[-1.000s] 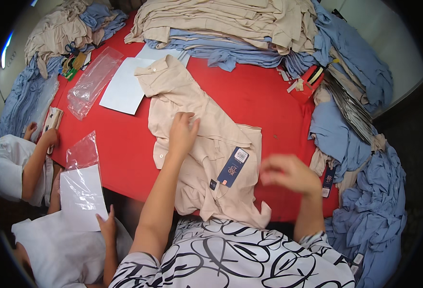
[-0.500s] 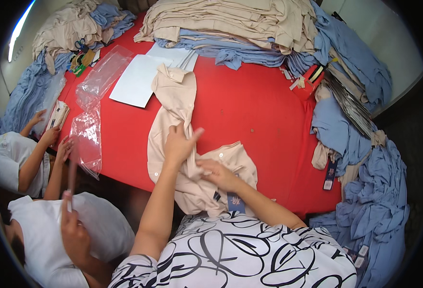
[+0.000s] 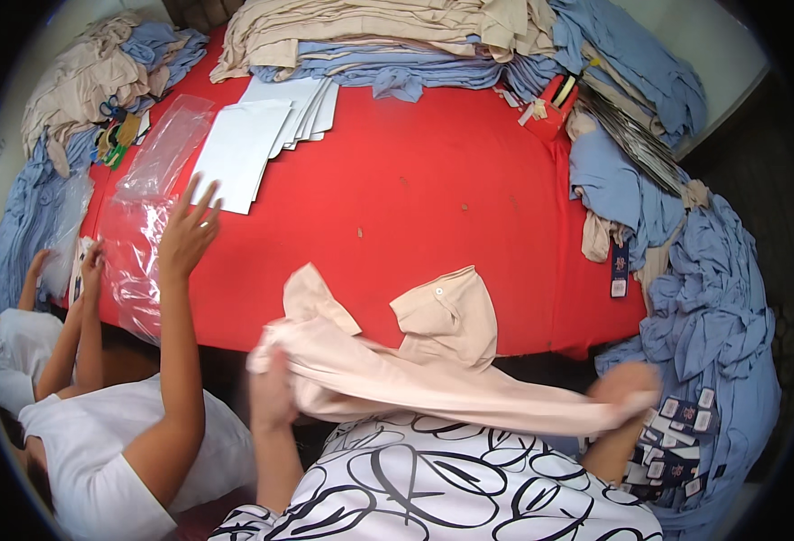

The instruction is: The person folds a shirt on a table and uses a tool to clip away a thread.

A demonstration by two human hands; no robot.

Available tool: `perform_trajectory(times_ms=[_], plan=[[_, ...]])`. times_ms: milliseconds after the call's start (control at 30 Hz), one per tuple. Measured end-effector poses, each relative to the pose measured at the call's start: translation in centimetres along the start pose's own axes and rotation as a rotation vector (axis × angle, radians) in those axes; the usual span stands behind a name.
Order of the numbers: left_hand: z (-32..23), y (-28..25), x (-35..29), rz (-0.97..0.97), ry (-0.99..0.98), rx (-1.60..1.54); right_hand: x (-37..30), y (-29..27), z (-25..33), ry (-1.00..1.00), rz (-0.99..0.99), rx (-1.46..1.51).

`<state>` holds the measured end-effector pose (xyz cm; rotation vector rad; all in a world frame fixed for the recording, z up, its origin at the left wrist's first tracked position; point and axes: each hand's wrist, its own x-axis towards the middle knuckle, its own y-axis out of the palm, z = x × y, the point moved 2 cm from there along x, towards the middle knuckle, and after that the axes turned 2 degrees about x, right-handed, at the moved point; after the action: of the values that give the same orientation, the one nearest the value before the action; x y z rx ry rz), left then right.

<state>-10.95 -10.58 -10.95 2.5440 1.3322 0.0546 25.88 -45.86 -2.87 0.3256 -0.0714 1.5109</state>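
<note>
The red table (image 3: 415,171) is the biggest thing here. A long pile of tan clothes (image 3: 370,32) lies along its far edge, and a heap of blue clothes (image 3: 712,334) hangs by its right edge. A co-worker in white (image 3: 100,451) sits at the left part of the near edge.

Next in size is the tan shirt (image 3: 424,383). It is pulled long and tight at the middle of the near edge, with a buttoned end poking over the red. This looks like the straightening step. I think laying it flat would call for a firm hold on both ends.

White sheets (image 3: 244,149) lie near the far left corner, and clear bags (image 3: 145,234) lie along the left edge.

The left hand (image 3: 273,392) grips one end of the shirt and the right hand (image 3: 622,388) grips the other. Both are blurry, so I cannot tell how each finger sits.

The smallest things are dark blue tags (image 3: 676,442) with white stickers, by the near right corner. Their print is too tiny to read.
</note>
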Motion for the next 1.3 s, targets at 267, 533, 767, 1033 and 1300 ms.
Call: perform_trajectory(times_ms=[267,533,767,1033,1300], plan=[[-19.6,-1.3,7.1,-0.289,0.567,0.149,4.7,-8.2,15.0,-0.482,-0.259,-0.085],[-20.4,2.6,37.7,0.151,0.319,0.748,25.7,-25.9,2.5,0.071,-0.926,-0.831],[-4.5,3.3,25.7,-0.199,0.313,1.467,25.7,-11.5,-13.4,0.21,-0.574,-1.514],[4.3,-4.7,22.6,-0.319,0.396,1.534,26.5,-13.0,-19.9,0.551,-0.723,-1.702],[-0.2,-9.2,15.1,-0.679,0.361,1.476,15.2,-14.4,-15.9,0.312,-0.824,-1.429]])
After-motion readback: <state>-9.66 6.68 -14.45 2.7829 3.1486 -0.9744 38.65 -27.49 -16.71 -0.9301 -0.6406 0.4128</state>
